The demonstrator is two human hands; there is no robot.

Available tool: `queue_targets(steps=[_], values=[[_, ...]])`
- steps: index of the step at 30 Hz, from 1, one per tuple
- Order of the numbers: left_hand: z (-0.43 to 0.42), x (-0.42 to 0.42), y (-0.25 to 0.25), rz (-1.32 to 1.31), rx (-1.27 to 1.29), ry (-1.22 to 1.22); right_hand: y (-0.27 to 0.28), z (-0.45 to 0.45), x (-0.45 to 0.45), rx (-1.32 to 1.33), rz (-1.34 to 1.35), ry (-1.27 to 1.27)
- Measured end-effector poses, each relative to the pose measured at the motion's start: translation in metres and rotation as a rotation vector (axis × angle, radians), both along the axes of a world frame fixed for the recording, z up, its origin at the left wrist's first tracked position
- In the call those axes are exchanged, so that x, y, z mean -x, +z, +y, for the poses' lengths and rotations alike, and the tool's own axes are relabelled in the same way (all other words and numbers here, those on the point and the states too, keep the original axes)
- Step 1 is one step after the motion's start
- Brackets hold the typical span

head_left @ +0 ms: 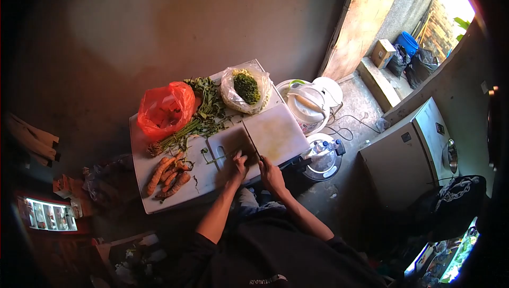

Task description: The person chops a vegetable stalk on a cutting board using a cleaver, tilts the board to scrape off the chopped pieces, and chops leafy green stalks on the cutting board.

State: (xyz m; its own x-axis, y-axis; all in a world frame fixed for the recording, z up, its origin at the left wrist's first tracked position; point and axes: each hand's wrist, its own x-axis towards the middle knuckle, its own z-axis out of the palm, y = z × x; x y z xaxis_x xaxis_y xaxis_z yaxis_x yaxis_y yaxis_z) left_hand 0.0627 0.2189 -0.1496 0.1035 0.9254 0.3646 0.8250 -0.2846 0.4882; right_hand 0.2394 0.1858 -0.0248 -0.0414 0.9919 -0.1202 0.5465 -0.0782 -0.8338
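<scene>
My right hand (271, 175) is closed round the handle of a knife (254, 146), whose dark blade points away from me over the white cutting board (281, 131). Beside it my left hand (240, 166) has its fingers bent together at the end of a thin green stalk (217, 159). That stalk lies leftward across the shaded part of the board, leaves outward. Just left of the board is a pile of orange carrots (168, 176). Behind them spreads a bunch of leafy greens (209, 105) with roots at its near end.
On the table (143, 195) are a red plastic bag (167, 108) and a clear bag of chopped greens (246, 89). Right of it stand white tubs (307, 105) and a round lidded pot (322, 160) with bottles. A small fridge (400, 153) stands farther right.
</scene>
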Motion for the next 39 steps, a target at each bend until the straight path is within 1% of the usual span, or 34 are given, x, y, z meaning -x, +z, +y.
queue_targets(steps=[1, 2, 4, 5, 7, 11, 13, 14, 16, 17, 19, 21, 23, 25, 26, 29, 30, 32, 33, 35, 38, 39], values=[[0.0, 0.0, 0.003, 0.024, 0.055, -0.002, -0.001, 0.004, 0.001, -0.021, 0.006, 0.007], [0.001, -0.003, 0.005, 0.027, 0.055, -0.008, -0.002, 0.01, 0.001, 0.002, 0.001, 0.032], [0.007, -0.007, -0.005, -0.147, 0.042, 0.013, -0.003, 0.017, 0.0, -0.004, 0.004, 0.032], [0.008, -0.005, -0.01, -0.143, 0.04, 0.008, -0.003, 0.02, 0.001, -0.011, 0.005, 0.039], [0.006, 0.0, -0.002, -0.124, 0.135, -0.029, -0.002, 0.017, -0.003, -0.005, 0.006, 0.031], [-0.001, -0.002, 0.007, -0.042, 0.132, 0.004, 0.005, -0.001, -0.006, 0.016, 0.014, 0.005], [-0.002, -0.002, -0.001, -0.003, -0.139, -0.007, -0.001, 0.0, -0.004, 0.007, -0.004, 0.011], [-0.003, -0.002, -0.005, -0.006, -0.136, -0.004, -0.004, 0.0, -0.003, -0.003, -0.018, 0.013], [-0.003, -0.003, 0.0, -0.043, 0.022, 0.001, -0.003, 0.01, 0.0, -0.006, -0.024, 0.028], [-0.002, -0.004, 0.002, -0.042, 0.027, -0.001, -0.003, 0.014, 0.002, -0.012, -0.027, 0.037], [0.002, -0.005, 0.002, -0.145, 0.195, 0.008, -0.003, 0.017, 0.004, -0.057, 0.024, 0.014], [-0.001, -0.003, 0.005, -0.124, 0.18, -0.006, -0.002, 0.017, 0.001, 0.018, -0.021, 0.033], [-0.004, -0.002, 0.01, -0.098, 0.166, -0.019, -0.004, 0.008, -0.002, 0.007, -0.005, 0.019], [-0.003, -0.003, 0.004, -0.08, 0.122, 0.015, -0.002, 0.001, -0.001, -0.004, 0.007, 0.001], [-0.004, -0.003, 0.001, -0.074, 0.047, 0.015, -0.002, -0.001, 0.0, 0.019, -0.004, -0.007], [-0.002, -0.001, -0.007, -0.069, 0.053, 0.001, -0.004, 0.006, 0.002, 0.053, -0.045, 0.002], [-0.002, -0.001, -0.003, -0.068, 0.055, -0.001, -0.004, 0.009, 0.002, 0.065, -0.071, 0.021], [0.001, -0.001, 0.008, -0.113, 0.237, -0.023, -0.006, 0.011, 0.002, 0.06, -0.073, 0.017], [0.0, -0.002, 0.006, -0.109, 0.235, -0.025, -0.006, 0.013, 0.004, 0.053, -0.075, 0.015], [-0.006, -0.003, 0.002, -0.121, 0.094, 0.002, -0.005, 0.008, 0.001, 0.027, -0.05, 0.009], [-0.003, 0.005, -0.021, -0.047, 0.042, -0.028, -0.001, -0.001, -0.002, 0.026, -0.031, 0.005], [-0.003, 0.005, -0.02, -0.048, 0.043, -0.029, 0.0, -0.003, -0.004, 0.047, -0.034, 0.006]])
